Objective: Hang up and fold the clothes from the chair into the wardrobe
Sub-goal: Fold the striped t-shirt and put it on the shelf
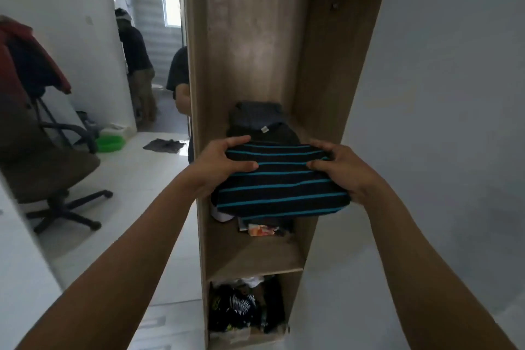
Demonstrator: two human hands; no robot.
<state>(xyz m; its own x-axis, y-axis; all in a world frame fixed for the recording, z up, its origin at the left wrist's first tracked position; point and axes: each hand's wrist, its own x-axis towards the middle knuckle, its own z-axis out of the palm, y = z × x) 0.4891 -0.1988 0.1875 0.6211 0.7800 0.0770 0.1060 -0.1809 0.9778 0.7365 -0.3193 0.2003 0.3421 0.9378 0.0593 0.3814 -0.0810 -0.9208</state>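
Both hands, left hand [224,163] and right hand [338,170], grip a folded black shirt with teal stripes [279,186] (thumbs on top) before the wooden wardrobe [326,71] shelf.

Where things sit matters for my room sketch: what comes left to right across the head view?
In order: office chair → green basin → grey cloth on the floor → left hand → folded striped shirt → right hand.

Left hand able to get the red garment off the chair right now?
Probably not: the left hand and right hand both grip the striped shirt at the wardrobe; the red garment hangs far left.
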